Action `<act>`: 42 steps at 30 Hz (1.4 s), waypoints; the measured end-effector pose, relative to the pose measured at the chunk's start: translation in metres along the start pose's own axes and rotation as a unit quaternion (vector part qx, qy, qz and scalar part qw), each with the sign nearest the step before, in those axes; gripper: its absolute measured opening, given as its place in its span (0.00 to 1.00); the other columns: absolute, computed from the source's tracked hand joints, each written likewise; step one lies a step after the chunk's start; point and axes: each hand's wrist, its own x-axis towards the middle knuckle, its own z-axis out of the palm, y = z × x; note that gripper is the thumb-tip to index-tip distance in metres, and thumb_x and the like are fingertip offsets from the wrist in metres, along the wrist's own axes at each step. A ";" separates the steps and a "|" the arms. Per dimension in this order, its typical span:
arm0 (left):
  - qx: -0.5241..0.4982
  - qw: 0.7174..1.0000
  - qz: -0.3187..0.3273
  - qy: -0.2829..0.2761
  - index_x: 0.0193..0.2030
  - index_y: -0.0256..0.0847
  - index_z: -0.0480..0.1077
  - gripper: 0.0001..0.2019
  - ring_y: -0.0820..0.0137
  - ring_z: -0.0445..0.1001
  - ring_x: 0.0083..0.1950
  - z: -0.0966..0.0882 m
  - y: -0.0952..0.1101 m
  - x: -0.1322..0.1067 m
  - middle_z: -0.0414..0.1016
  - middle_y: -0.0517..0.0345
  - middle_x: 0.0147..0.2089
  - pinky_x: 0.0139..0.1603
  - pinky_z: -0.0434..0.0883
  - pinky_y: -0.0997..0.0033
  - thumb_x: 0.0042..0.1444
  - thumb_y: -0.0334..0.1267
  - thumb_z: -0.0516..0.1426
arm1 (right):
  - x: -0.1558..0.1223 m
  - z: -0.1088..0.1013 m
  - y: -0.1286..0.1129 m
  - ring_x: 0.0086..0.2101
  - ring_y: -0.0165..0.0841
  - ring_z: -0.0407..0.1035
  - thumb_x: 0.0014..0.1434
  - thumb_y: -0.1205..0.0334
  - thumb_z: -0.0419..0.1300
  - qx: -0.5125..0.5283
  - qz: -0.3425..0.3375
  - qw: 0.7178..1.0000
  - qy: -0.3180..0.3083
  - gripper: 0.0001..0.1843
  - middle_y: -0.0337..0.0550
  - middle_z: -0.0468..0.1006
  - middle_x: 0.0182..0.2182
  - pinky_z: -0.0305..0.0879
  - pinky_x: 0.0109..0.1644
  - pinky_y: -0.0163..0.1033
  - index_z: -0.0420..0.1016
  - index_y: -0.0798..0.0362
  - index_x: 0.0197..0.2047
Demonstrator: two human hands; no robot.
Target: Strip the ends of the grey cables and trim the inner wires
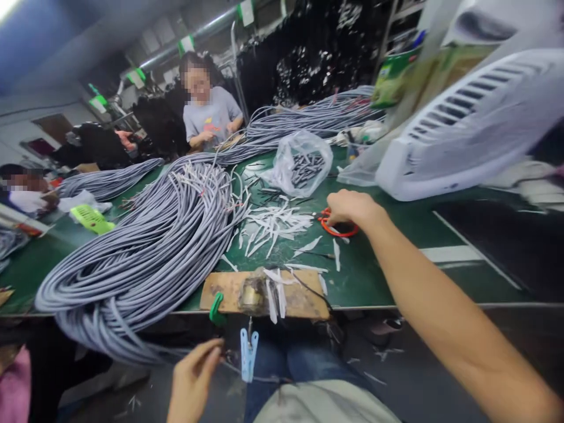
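Observation:
My right hand (355, 210) is on the table with its fingers closed around the red handles of a pair of scissors (341, 231). The blades point left, toward a heap of white paper-like strips (277, 224). Below the table's front edge, my left hand (194, 376) pinches a grey cable (233, 369), which runs on to the right over my lap. Right of that hand, a light blue clothespin (248, 355) hangs from a wooden board (304, 291). The board carries a brownish metal block (252, 295), a green clip (217, 308) and a few white strips.
Large coils of grey cable (145, 264) cover the table's left side and hang over its edge. Behind the strips lies a clear bag (304, 164) of dark small parts. A white fan (467, 123) stands at right. One person (211, 114) works across the table; another is far left.

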 end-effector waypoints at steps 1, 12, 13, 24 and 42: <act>0.011 0.998 0.008 0.059 0.37 0.44 0.75 0.09 0.69 0.77 0.27 -0.011 0.000 0.012 0.80 0.57 0.33 0.29 0.74 0.74 0.56 0.40 0.53 | -0.001 -0.001 0.001 0.38 0.45 0.73 0.43 0.69 0.62 -0.009 -0.001 1.000 -0.008 0.15 0.61 0.77 0.38 0.65 0.34 0.39 0.78 0.62 0.37; 0.422 0.868 0.167 0.199 0.40 0.32 0.71 0.12 0.62 0.68 0.34 -0.024 -0.016 0.090 0.72 0.47 0.32 0.35 0.64 0.65 0.58 0.36 0.51 | -0.041 0.015 -0.045 0.38 0.42 0.74 0.45 0.77 0.57 -0.082 -0.210 0.969 -0.096 0.14 0.57 0.79 0.34 0.65 0.37 0.38 0.78 0.60 0.36; 0.417 0.865 0.189 0.206 0.39 0.33 0.71 0.10 0.63 0.68 0.34 -0.023 -0.019 0.092 0.72 0.49 0.31 0.36 0.64 0.66 0.58 0.35 0.51 | -0.043 0.018 -0.048 0.40 0.43 0.73 0.47 0.77 0.55 -0.086 -0.219 0.968 -0.085 0.15 0.59 0.78 0.35 0.65 0.38 0.39 0.78 0.61 0.37; 0.488 0.821 0.265 0.135 0.44 0.40 0.72 0.15 0.63 0.68 0.38 -0.026 -0.012 0.112 0.76 0.50 0.38 0.37 0.59 0.65 0.55 0.26 0.49 | -0.040 0.030 -0.053 0.40 0.42 0.72 0.54 0.76 0.47 -0.037 -0.242 0.970 0.006 0.16 0.56 0.74 0.39 0.64 0.38 0.39 0.72 0.60 0.42; 0.136 0.939 -0.010 0.316 0.51 0.39 0.69 0.17 0.73 0.64 0.20 -0.078 0.071 0.160 0.69 0.60 0.23 0.21 0.61 0.74 0.56 0.40 0.51 | -0.037 0.025 -0.058 0.27 0.31 0.68 0.55 0.65 0.56 0.271 -0.188 0.931 0.154 0.08 0.42 0.75 0.23 0.57 0.31 0.33 0.76 0.56 0.30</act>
